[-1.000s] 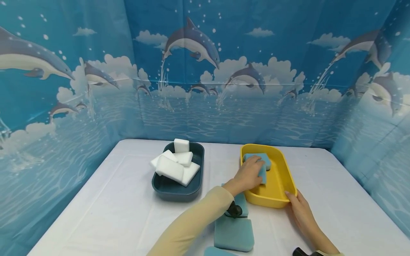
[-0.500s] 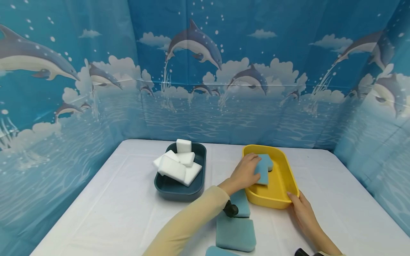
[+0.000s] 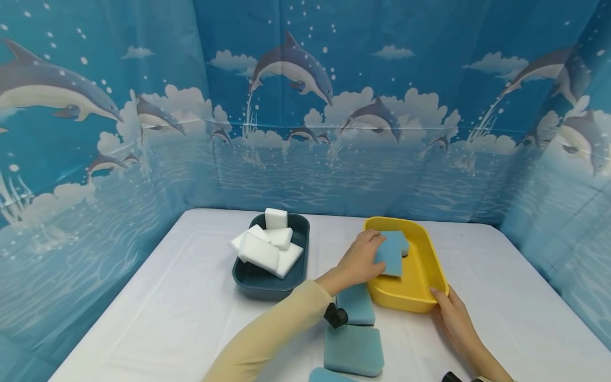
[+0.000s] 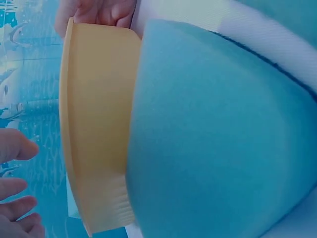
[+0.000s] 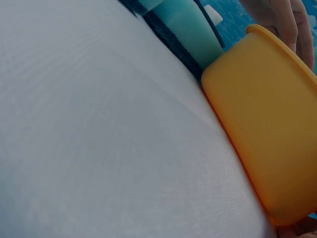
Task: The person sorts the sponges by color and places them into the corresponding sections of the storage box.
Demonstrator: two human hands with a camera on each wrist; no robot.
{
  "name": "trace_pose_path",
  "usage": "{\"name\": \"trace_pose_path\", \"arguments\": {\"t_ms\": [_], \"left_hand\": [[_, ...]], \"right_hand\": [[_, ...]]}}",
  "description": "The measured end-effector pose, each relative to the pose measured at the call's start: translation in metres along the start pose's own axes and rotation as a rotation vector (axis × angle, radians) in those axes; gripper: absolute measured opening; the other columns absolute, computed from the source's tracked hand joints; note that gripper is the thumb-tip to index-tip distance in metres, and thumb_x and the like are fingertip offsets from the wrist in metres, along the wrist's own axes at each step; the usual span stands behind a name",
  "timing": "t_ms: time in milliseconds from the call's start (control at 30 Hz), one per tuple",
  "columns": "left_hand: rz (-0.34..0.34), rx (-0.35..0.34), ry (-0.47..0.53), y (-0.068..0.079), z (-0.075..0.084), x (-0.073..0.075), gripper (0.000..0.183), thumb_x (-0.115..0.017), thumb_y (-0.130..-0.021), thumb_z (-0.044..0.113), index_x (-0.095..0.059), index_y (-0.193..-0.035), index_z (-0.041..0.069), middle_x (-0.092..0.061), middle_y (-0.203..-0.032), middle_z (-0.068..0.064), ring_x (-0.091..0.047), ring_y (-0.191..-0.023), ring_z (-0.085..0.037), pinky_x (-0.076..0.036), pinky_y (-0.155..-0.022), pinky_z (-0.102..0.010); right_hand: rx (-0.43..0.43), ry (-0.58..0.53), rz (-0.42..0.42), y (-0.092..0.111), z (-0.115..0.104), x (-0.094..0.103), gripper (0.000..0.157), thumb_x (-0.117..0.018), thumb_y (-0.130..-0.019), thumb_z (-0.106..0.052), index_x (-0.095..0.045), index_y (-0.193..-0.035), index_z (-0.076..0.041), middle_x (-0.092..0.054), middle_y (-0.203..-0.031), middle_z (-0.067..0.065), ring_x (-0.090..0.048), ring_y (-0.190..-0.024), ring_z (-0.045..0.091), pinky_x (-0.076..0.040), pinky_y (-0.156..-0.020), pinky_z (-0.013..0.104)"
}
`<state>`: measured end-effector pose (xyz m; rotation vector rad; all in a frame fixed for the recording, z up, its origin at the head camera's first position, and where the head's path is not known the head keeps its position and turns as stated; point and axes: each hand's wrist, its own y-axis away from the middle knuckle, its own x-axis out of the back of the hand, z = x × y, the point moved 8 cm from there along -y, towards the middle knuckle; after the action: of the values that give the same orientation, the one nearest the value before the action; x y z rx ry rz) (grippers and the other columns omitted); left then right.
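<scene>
My left hand [image 3: 359, 259] is over the left side of the yellow tub [image 3: 421, 270], its fingers apart and holding nothing, beside a blue sponge [image 3: 393, 255]. Another blue sponge [image 3: 403, 243] lies behind that one in the tub, partly hidden by it. In the left wrist view the spread fingers [image 4: 17, 204] face the tub's rim. My right hand [image 3: 454, 318] grips the tub's near right corner, thumb at the rim and the other fingers mostly hidden under the wall. Between me and the tub, several blue sponges [image 3: 354, 350] with dark undersides lie in a row.
A dark teal tub [image 3: 269, 289] heaped with several white sponges [image 3: 259, 251] stands left of the yellow one on the white-covered table [image 3: 157, 297]. A dolphin-print curtain [image 3: 296, 164] hangs behind and along both sides.
My left hand has drawn left and back from the sponge in the yellow tub, letting go of it, and more of that sponge shows. The right hand keeps its grip; the view has shifted slightly.
</scene>
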<state>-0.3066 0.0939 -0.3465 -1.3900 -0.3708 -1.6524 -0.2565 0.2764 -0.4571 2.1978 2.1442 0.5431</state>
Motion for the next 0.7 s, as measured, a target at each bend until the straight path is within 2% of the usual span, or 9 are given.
{"name": "trace_pose_path", "arguments": {"t_ms": [200,367,567,700], "left_hand": [[0.0,-0.01,0.011,0.008,0.0,0.005,0.053,-0.061,-0.089,0.023,-0.044,-0.138,0.009,-0.043,-0.144,-0.007,-0.039,-0.134,-0.019,-0.037,-0.112,-0.027],[-0.012,-0.029,0.036,0.017,0.003,0.011,0.055,-0.061,-0.089,0.023,-0.043,-0.139,0.009,-0.042,-0.144,-0.007,-0.039,-0.134,-0.02,-0.038,-0.111,-0.027],[0.013,-0.075,0.008,0.027,0.01,0.022,0.056,-0.064,-0.087,0.026,-0.046,-0.137,0.008,-0.046,-0.14,-0.006,-0.042,-0.129,-0.02,-0.039,-0.109,-0.026],[0.004,-0.08,0.002,0.035,0.012,0.025,0.057,-0.065,-0.086,0.028,-0.047,-0.137,0.008,-0.046,-0.139,-0.005,-0.042,-0.128,-0.019,-0.039,-0.109,-0.025]], "right_hand": [[-0.005,-0.011,-0.01,0.0,0.0,-0.001,0.07,-0.025,-0.1,-0.044,0.01,-0.15,-0.01,0.0,-0.159,0.014,-0.012,-0.142,0.027,-0.011,-0.121,0.044],[-0.007,-0.006,-0.015,0.0,0.0,-0.001,0.07,-0.025,-0.101,-0.044,0.01,-0.15,-0.01,0.001,-0.159,0.014,-0.013,-0.141,0.026,-0.012,-0.12,0.044],[-0.003,0.002,-0.015,0.0,-0.001,-0.002,0.07,-0.024,-0.101,-0.044,0.011,-0.15,-0.009,0.002,-0.159,0.015,-0.012,-0.142,0.027,-0.012,-0.12,0.045],[-0.003,0.013,-0.012,-0.001,-0.002,-0.001,0.07,-0.024,-0.101,-0.043,0.011,-0.15,-0.009,0.001,-0.159,0.015,-0.014,-0.141,0.025,-0.013,-0.12,0.043]]}}
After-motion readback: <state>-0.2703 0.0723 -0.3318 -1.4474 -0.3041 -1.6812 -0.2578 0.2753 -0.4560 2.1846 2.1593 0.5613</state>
